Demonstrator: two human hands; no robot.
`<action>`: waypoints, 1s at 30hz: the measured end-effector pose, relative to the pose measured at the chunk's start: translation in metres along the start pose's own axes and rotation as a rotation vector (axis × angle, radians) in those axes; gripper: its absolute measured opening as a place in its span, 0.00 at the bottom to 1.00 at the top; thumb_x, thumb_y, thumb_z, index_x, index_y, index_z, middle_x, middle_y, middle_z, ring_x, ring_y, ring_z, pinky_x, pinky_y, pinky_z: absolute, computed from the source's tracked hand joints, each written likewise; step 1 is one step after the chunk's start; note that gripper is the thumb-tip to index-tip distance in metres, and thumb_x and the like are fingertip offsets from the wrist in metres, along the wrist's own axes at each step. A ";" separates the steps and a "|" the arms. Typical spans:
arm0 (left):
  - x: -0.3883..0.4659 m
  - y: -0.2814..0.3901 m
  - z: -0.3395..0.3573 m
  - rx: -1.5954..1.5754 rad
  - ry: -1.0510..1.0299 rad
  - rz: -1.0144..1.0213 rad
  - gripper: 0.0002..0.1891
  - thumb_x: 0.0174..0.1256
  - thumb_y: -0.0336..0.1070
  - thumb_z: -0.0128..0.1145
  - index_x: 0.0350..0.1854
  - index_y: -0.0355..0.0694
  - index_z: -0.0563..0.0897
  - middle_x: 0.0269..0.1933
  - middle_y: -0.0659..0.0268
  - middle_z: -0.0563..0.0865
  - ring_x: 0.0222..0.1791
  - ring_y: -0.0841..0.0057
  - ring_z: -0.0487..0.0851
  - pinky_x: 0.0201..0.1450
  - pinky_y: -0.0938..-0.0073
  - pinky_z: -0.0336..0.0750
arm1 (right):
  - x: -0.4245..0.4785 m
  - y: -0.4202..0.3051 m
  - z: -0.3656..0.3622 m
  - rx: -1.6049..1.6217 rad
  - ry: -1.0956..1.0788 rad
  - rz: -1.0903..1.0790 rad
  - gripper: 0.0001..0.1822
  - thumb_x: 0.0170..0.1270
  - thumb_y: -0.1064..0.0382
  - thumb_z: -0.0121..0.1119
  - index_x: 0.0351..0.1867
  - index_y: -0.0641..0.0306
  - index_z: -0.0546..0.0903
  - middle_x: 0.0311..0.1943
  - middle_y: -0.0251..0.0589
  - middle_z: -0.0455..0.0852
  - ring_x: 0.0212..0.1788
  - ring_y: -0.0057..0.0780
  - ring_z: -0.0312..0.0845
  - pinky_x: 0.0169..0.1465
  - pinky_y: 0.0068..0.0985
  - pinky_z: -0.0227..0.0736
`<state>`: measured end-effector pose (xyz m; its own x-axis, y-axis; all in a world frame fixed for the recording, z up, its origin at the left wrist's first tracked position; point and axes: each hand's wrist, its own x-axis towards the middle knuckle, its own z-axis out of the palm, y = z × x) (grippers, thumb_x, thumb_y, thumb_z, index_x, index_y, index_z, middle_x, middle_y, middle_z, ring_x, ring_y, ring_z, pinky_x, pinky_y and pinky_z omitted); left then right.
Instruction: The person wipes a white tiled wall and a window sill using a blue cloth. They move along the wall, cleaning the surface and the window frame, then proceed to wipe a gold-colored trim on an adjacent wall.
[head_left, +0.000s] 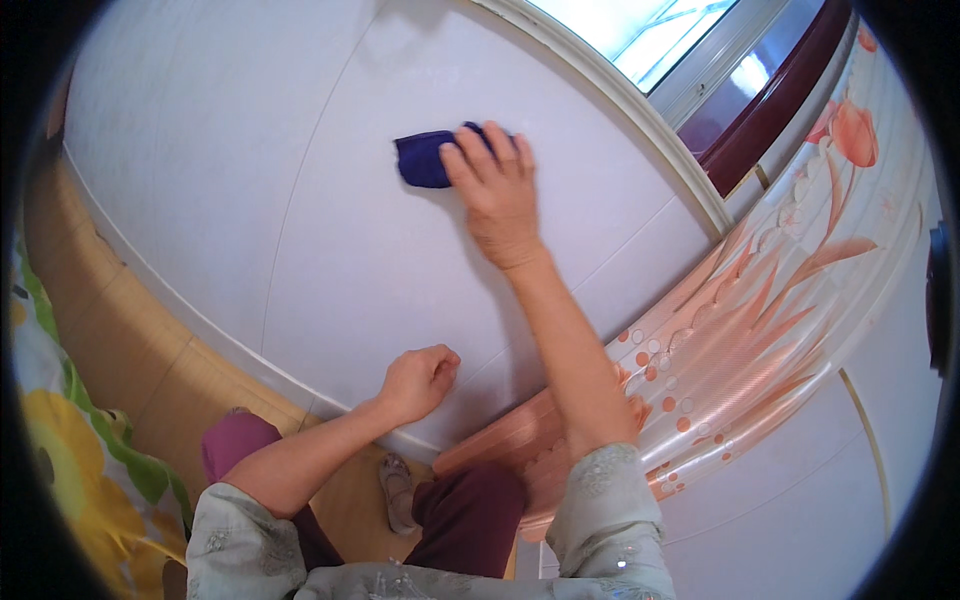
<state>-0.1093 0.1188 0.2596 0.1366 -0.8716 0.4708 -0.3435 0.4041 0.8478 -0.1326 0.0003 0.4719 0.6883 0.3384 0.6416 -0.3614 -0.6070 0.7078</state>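
My right hand (496, 199) presses a folded dark blue cloth (424, 159) flat against the white tiled wall (360, 255). Its fingers are spread over the cloth's right end, while the left end sticks out beyond them. Lower down, my left hand (417, 384) hangs in front of the wall with the fingers curled in. Nothing shows in it, and whether it touches the wall is unclear.
A window (675, 52) with a pale frame is at the upper right. Beside my right arm hangs a tulip-patterned curtain (750, 322). Wood-look flooring (150, 337) runs along the wall's base, and flowered fabric (67, 435) lies at the left.
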 end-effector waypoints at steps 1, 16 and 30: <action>0.000 0.003 -0.002 0.007 0.006 0.012 0.08 0.64 0.30 0.59 0.43 0.35 0.83 0.32 0.58 0.86 0.29 0.70 0.84 0.36 0.69 0.78 | -0.006 0.015 -0.010 -0.022 -0.008 -0.018 0.18 0.59 0.66 0.60 0.53 0.57 0.80 0.59 0.39 0.77 0.65 0.43 0.67 0.68 0.49 0.57; -0.014 0.016 -0.018 0.142 -0.068 0.137 0.08 0.62 0.32 0.55 0.40 0.36 0.83 0.36 0.54 0.86 0.37 0.55 0.84 0.40 0.57 0.78 | -0.161 0.124 -0.118 -0.402 0.348 0.814 0.27 0.58 0.75 0.51 0.63 0.74 0.70 0.64 0.58 0.70 0.68 0.54 0.61 0.72 0.45 0.51; -0.011 0.002 0.007 0.198 -0.104 0.196 0.08 0.61 0.31 0.56 0.42 0.37 0.81 0.37 0.57 0.85 0.41 0.57 0.83 0.44 0.60 0.78 | -0.320 -0.021 -0.112 -0.056 -0.506 0.208 0.19 0.61 0.66 0.57 0.55 0.55 0.79 0.61 0.41 0.77 0.67 0.47 0.66 0.70 0.51 0.58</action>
<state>-0.1177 0.1276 0.2542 -0.0427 -0.8102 0.5846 -0.5301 0.5143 0.6741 -0.4162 -0.0144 0.2843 0.8105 -0.1805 0.5572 -0.5450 -0.5806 0.6048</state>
